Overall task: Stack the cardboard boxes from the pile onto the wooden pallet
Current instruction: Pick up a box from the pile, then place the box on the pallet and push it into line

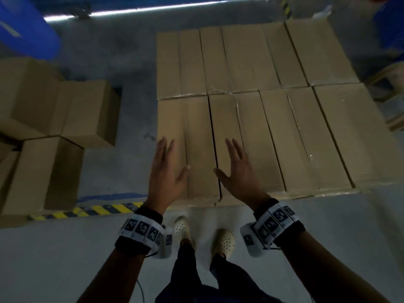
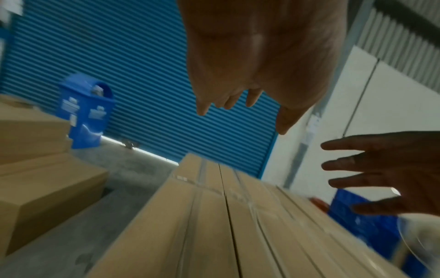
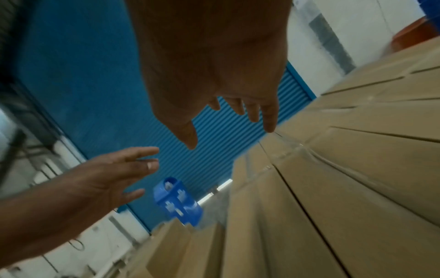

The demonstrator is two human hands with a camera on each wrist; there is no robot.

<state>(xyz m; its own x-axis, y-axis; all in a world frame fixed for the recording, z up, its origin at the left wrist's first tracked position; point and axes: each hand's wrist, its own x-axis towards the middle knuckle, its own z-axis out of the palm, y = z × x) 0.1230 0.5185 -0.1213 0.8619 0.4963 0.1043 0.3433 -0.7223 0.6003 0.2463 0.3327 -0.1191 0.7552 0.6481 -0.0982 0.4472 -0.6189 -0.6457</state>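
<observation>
Grey floor (image 1: 306, 226) carries cardboard boxes (image 1: 65, 119)

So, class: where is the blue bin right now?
In the left wrist view the blue bin stands at the left, against the blue shutter door, just behind the pile of cardboard boxes.

Plain brown cardboard boxes, taped shut, lie flat in two tight rows, a far row (image 1: 251, 60) and a near row (image 1: 273, 141), forming one level layer right of centre. To the left the pile (image 1: 50, 132) of matching boxes sits unevenly stacked on the floor, well apart.
</observation>
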